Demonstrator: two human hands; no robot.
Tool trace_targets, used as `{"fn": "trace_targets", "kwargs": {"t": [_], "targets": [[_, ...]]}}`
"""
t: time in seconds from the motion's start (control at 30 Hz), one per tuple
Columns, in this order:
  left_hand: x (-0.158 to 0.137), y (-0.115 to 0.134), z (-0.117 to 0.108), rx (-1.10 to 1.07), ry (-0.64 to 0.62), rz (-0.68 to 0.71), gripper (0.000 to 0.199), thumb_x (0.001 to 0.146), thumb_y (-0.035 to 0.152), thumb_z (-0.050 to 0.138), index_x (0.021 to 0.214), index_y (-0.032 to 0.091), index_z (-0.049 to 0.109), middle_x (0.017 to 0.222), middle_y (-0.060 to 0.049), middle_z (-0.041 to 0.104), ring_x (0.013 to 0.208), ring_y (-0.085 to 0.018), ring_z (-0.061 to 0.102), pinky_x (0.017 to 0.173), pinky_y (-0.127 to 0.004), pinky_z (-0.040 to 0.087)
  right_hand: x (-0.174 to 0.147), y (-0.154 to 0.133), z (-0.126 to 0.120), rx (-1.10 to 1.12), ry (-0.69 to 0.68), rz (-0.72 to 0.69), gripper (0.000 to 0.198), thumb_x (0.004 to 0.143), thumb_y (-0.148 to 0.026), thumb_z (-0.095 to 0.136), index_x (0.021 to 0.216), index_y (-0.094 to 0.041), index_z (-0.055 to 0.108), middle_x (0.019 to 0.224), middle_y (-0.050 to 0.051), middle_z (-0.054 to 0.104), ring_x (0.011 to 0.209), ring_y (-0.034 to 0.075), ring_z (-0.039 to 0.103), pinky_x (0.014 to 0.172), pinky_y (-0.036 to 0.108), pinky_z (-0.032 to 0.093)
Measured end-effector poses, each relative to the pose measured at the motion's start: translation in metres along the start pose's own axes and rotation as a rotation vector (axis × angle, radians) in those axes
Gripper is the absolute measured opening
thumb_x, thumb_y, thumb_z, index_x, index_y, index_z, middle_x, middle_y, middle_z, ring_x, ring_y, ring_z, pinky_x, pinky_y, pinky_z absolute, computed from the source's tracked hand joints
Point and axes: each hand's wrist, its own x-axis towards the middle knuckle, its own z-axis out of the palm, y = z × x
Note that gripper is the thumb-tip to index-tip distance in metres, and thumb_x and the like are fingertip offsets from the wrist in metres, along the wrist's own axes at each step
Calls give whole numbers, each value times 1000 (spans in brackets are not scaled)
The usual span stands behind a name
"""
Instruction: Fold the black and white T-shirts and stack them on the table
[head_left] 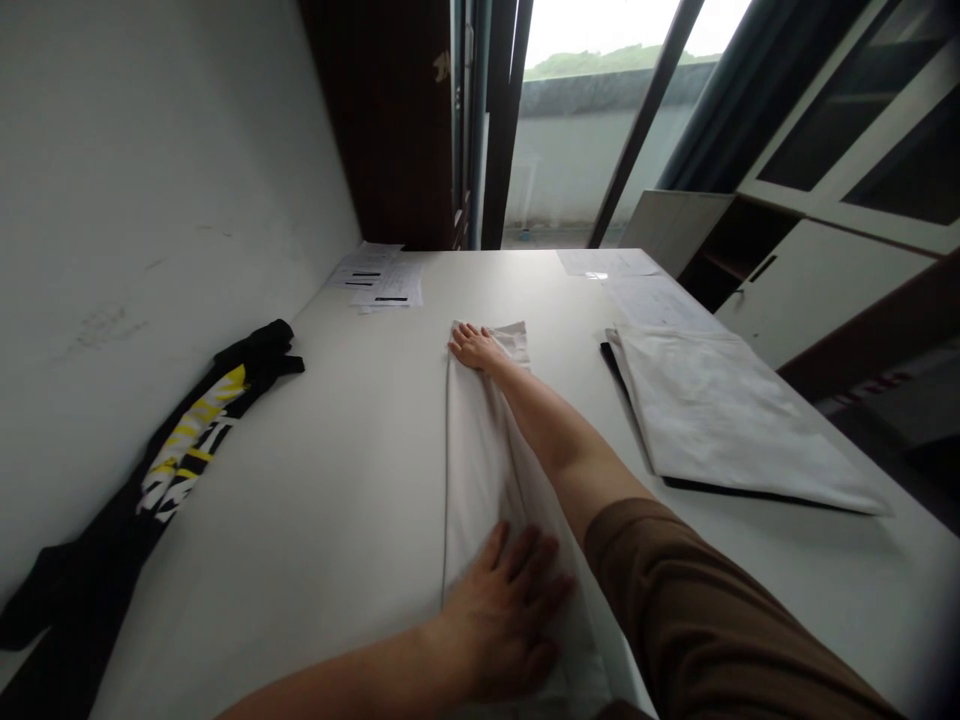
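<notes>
A light beige garment [472,440], folded into a long narrow strip, lies lengthwise on the white table in front of me. It resembles folded trousers, but I cannot tell for sure. At its far end my right hand [476,346] rests flat on the fabric, fingers spread. Closer to me, my left hand [514,610] is over the near part of the strip with its fingers apart, slightly blurred by motion. My left hand and right arm hide some of the cloth, and its near end runs toward the bottom of the view.
To the right lies a folded white cloth [735,410] over something black. A black garment with yellow and white print [195,440] lies along the wall at left. Papers [382,278] and more sheets [611,264] lie at the far edge of the white table [337,430].
</notes>
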Motion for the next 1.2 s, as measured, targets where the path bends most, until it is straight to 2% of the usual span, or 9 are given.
{"fn": "trace_targets", "kwargs": {"t": [0.27,0.37,0.5,0.7,0.8,0.9,1.03,1.1,1.2], "targets": [[-1,0,-1,-7,7,-3,69,106,54,34,164,21,18,170,-14,12,156,-38,14,124,-63,12,1,18,-23,51,-61,84,64,106,-51,26,160,-18,31,167,13,26,155,30,22,123,55,19],[-3,1,-4,-35,26,-8,67,106,54,34,164,22,21,171,-13,13,156,-37,13,124,-63,12,-14,22,-34,45,3,36,62,106,-43,29,161,-16,28,167,12,28,155,29,20,124,52,18],[-5,1,-7,-46,41,-9,65,106,54,34,162,23,26,171,-11,16,157,-34,14,126,-59,10,-69,31,-38,39,93,-55,58,107,-44,30,157,-17,40,167,10,28,156,28,18,126,48,18],[-3,1,7,-21,49,-9,67,104,54,38,163,25,25,171,-9,13,157,-33,12,126,-58,7,-202,42,-44,112,78,-41,57,106,-46,34,155,-21,46,164,8,34,154,27,24,125,50,25],[-1,1,10,5,34,19,67,105,55,37,163,24,25,171,-9,12,157,-31,11,127,-58,6,-264,38,-52,193,97,-43,55,105,-46,33,157,-30,41,163,1,35,154,26,26,125,55,27],[0,2,7,25,30,67,65,105,53,39,162,23,27,171,-10,16,157,-30,14,127,-57,7,-315,25,-53,265,87,-84,53,105,-47,35,155,-33,44,161,0,39,152,25,30,125,54,29],[0,6,-1,53,15,233,55,106,44,41,157,23,38,166,-9,31,155,-28,23,127,-54,12,-354,5,-48,296,97,-166,49,103,-48,45,151,-35,51,160,2,40,150,26,34,125,54,30],[0,10,-3,59,8,300,50,106,38,40,154,23,43,164,-9,36,154,-27,27,127,-52,16,-359,-4,-49,307,101,-177,48,103,-46,47,150,-34,52,160,3,41,150,26,36,124,54,31],[0,16,-2,59,7,319,49,106,35,42,153,22,45,164,-9,36,154,-27,27,127,-51,18,-351,-15,-52,305,134,-226,49,104,-41,48,152,-31,50,159,5,42,149,26,37,123,51,32]]}}
